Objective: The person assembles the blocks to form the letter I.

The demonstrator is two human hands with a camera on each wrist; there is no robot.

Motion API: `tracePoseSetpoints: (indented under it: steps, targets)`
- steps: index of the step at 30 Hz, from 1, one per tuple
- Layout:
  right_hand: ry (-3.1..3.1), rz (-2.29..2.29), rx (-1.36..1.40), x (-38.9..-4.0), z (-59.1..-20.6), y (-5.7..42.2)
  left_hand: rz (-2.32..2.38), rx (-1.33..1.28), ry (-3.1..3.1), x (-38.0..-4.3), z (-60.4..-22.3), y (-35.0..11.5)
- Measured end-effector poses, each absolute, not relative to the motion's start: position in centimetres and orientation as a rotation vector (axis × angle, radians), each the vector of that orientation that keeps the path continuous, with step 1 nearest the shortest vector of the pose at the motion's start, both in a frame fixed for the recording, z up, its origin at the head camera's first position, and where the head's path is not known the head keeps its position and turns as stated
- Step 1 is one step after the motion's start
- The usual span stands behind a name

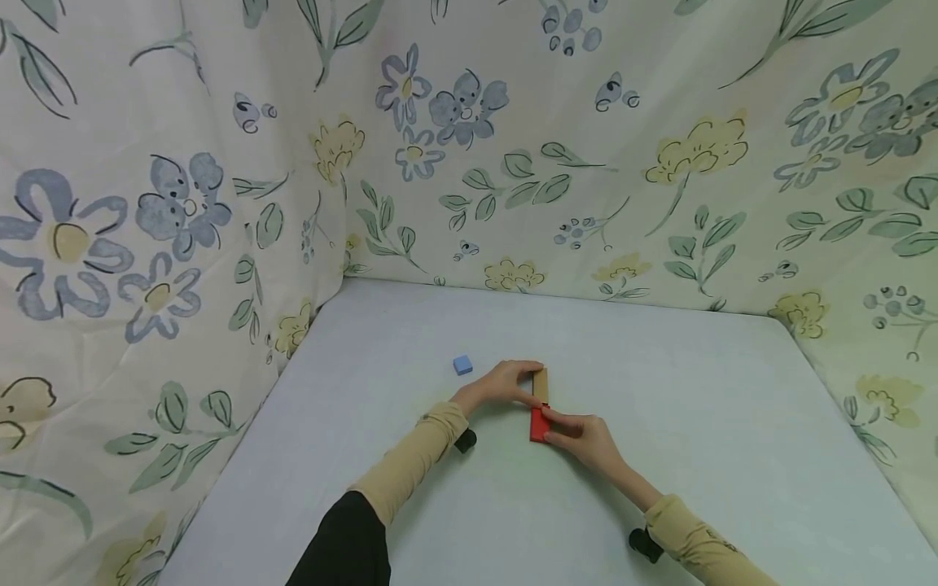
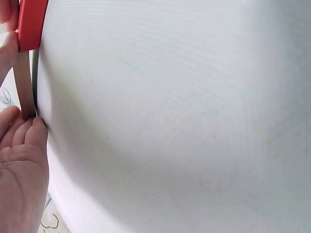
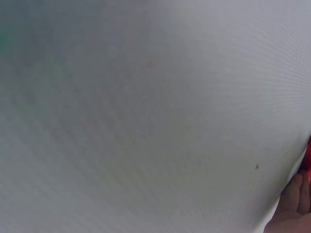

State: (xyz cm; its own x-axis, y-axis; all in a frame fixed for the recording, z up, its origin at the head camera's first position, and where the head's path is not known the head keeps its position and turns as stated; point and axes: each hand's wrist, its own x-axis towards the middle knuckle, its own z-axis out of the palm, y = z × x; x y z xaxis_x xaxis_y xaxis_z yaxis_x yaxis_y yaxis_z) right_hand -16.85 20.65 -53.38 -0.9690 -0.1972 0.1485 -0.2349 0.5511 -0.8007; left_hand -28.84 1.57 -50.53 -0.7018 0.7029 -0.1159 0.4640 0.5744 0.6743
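Roughly in line: red blk point(image 1: 538, 425) at near end of tan blk point(image 1: 541, 386), long axes fore-aft, seemingly touching. R hand point(image 1: 589, 440) pinches red; L hand point(image 1: 504, 382) pinches tan.

I find the near edge of the white table point(image 1: 696, 382) cut off in the head view. The left hand point(image 1: 504, 382) hides the tan piece's point(image 1: 541, 387) far end. My right-wrist view crops the red block point(image 3: 308, 156) and right hand point(image 3: 293, 206).
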Motion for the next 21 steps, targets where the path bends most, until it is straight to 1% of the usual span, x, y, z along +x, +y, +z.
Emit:
tracePoseSetpoints:
  steps: [21]
  targets:
    - [-2.725,1.420,0.388,-16.81,-53.33,20.69,0.867,0.972,2.406,-29.05,-50.60,1.58]
